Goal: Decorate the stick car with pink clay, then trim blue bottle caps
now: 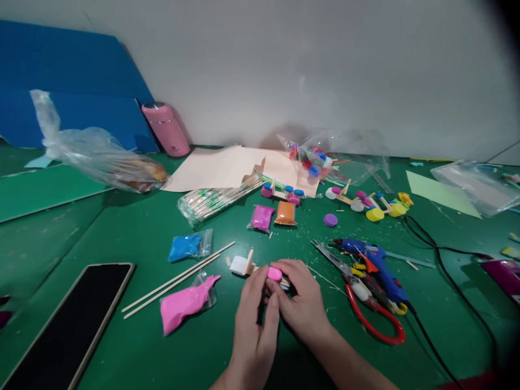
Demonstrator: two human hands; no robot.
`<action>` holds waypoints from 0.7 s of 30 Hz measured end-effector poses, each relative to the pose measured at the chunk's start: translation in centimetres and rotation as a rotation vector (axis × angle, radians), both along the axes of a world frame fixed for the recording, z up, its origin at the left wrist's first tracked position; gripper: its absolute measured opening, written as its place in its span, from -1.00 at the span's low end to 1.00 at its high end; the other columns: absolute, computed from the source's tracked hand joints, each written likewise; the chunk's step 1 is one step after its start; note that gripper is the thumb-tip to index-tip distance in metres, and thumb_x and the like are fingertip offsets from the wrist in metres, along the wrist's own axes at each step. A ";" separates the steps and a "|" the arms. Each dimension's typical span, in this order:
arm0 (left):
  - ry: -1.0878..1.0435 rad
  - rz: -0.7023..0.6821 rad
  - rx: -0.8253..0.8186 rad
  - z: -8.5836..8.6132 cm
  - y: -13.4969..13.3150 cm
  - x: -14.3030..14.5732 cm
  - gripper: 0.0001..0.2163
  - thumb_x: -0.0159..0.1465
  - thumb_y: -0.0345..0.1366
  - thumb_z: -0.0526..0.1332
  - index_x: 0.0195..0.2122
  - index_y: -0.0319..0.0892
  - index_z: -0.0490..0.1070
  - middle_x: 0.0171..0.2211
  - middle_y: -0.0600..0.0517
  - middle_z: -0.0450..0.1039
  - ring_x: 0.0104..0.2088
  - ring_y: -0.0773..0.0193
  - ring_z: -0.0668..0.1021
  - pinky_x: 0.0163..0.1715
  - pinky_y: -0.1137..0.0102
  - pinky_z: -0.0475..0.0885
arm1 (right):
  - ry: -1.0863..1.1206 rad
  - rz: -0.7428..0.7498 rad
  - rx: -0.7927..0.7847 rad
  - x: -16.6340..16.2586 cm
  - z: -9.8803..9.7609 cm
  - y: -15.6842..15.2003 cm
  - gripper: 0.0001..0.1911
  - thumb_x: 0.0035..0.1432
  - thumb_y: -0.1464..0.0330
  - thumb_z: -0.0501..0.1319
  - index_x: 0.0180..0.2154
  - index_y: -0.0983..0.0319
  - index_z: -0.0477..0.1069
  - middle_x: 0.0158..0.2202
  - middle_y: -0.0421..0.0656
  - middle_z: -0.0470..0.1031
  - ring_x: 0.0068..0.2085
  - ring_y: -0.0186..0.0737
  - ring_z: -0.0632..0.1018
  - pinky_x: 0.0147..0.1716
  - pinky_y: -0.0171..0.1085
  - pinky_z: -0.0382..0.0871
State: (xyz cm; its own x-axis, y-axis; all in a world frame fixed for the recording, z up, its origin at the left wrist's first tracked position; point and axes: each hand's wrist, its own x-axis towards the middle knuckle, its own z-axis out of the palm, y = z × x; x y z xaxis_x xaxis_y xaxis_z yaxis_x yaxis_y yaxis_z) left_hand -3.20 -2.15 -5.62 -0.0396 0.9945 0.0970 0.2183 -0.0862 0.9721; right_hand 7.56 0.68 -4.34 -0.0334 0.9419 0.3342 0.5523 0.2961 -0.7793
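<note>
My left hand (257, 319) and my right hand (304, 298) meet at the front middle of the table, fingers curled round a small toy car (246, 265) made of wooden sticks. At its left end is a white wheel-like piece (237, 265). A bright pink clay piece (274, 273) shows between the fingertips of both hands, pressed at the car's right end. My fingers hide most of that end. To the left lies an opened bag of pink clay (187, 304), beside two thin wooden sticks (174, 281).
A glue gun (371, 260) with a cord and red-handled scissors (365, 309) lie to the right. A phone (69, 330) lies front left. Clay packets (260, 218), a stick bundle (221, 199), finished-looking toy cars (349, 199) and a pink bottle (167, 130) stand further back.
</note>
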 end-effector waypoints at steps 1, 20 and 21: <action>0.004 -0.003 0.002 0.0 0.0 0.0 -0.65 0.18 -0.37 0.07 0.01 -0.10 0.23 0.00 -0.06 0.29 0.01 0.18 0.33 -0.01 0.27 0.26 | 0.000 0.000 0.002 0.0 0.0 0.0 -0.84 0.07 0.38 0.13 -0.25 0.17 0.37 -0.30 -0.15 0.44 -0.26 -0.22 0.42 -0.28 -0.23 0.31; -0.118 0.050 -0.118 0.7 0.9 0.3 -0.76 0.18 -0.33 0.04 -0.15 -0.16 0.37 -0.13 -0.05 0.41 -0.11 0.19 0.42 -0.04 0.27 0.26 | 0.021 -0.004 0.017 0.3 -0.1 -0.1 -0.79 0.06 0.35 0.13 -0.20 0.17 0.38 -0.26 -0.12 0.44 -0.22 -0.20 0.44 -0.26 -0.21 0.35; -0.124 0.040 -0.113 0.7 0.9 0.3 -0.76 0.18 -0.34 0.05 -0.15 -0.15 0.37 -0.14 -0.04 0.41 -0.12 0.20 0.43 -0.06 0.29 0.27 | 0.022 -0.004 0.016 0.3 -0.1 -0.1 -0.80 0.06 0.35 0.13 -0.21 0.17 0.39 -0.26 -0.12 0.44 -0.22 -0.20 0.44 -0.26 -0.21 0.35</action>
